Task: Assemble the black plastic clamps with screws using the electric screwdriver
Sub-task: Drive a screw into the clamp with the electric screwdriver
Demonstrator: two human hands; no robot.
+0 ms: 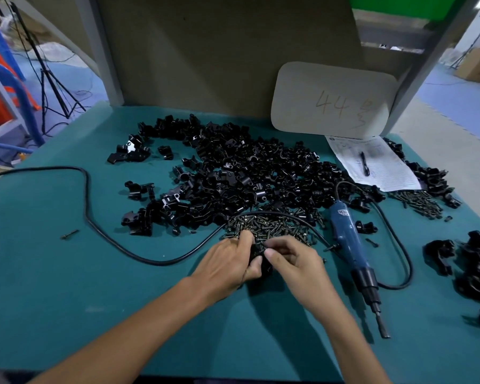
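Fingers of your left hand (227, 261) and right hand (291, 259) curl around one small black plastic clamp (257, 252), pinched between them.

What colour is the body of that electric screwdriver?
Blue body on the electric screwdriver, best seen in the head view.

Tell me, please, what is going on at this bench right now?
A person grips a black clamp between the left hand and the right hand, low over the green table at the near edge of the screw pile. The fingers hide whether a screw is already in it. The electric screwdriver lies untouched to the right, and a heap of loose clamp parts lies behind.
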